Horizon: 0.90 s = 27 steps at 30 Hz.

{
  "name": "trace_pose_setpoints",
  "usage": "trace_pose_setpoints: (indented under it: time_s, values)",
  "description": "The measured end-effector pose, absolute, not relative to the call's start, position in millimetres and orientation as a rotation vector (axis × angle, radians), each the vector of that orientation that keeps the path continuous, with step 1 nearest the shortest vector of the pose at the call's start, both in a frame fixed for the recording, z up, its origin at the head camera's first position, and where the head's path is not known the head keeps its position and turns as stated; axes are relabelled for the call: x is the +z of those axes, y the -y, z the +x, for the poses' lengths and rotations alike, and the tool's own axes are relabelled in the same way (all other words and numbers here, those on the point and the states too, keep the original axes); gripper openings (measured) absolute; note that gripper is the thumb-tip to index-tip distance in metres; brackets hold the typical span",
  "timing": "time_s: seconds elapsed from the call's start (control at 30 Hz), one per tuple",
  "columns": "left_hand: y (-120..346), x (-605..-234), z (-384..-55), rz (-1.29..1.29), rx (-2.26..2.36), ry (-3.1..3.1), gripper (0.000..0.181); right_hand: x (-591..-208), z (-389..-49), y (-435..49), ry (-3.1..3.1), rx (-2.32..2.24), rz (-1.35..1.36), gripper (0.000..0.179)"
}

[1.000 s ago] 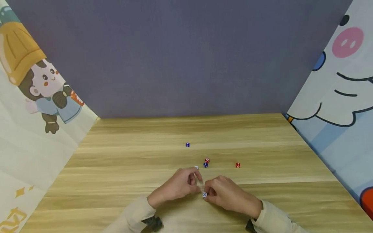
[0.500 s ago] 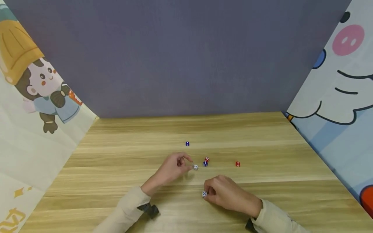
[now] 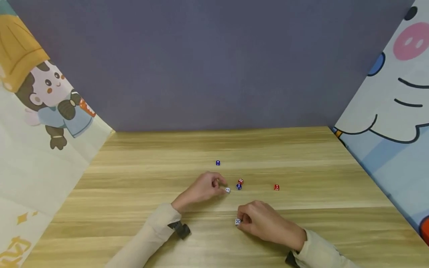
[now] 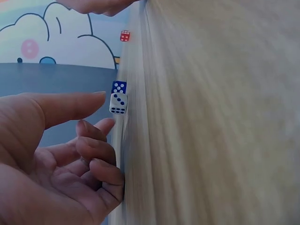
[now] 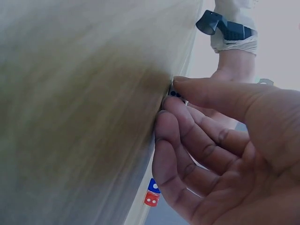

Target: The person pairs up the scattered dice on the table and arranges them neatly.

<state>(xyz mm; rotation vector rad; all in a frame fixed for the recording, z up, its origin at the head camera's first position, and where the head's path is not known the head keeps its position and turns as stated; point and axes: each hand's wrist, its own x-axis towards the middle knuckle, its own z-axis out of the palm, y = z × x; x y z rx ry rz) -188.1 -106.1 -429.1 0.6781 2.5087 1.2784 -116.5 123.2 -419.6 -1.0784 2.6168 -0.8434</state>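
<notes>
The near white die [image 3: 237,222] is at the tabletop [image 3: 151,163], pinched between the thumb and fingers of your right hand [image 3: 268,225]. Your left hand [image 3: 201,190] holds its thumb and index finger apart, just beside the far white die [image 3: 228,190], left of a blue die [image 3: 239,187].

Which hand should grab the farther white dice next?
Probably the left hand: it's close beside the farther white die, while the right hand is busy pinching the nearer white die.
</notes>
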Motion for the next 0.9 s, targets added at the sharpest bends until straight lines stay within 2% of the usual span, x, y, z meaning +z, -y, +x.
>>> trace_pose_setpoints:
  time_s: [0.9]
  values:
    - [98.2, -433.0, -181.6, 0.714, 1.186, -2.595, 0.013, -419.4, -116.1, -124.3, -2.616, -0.829, -1.086, 0.013]
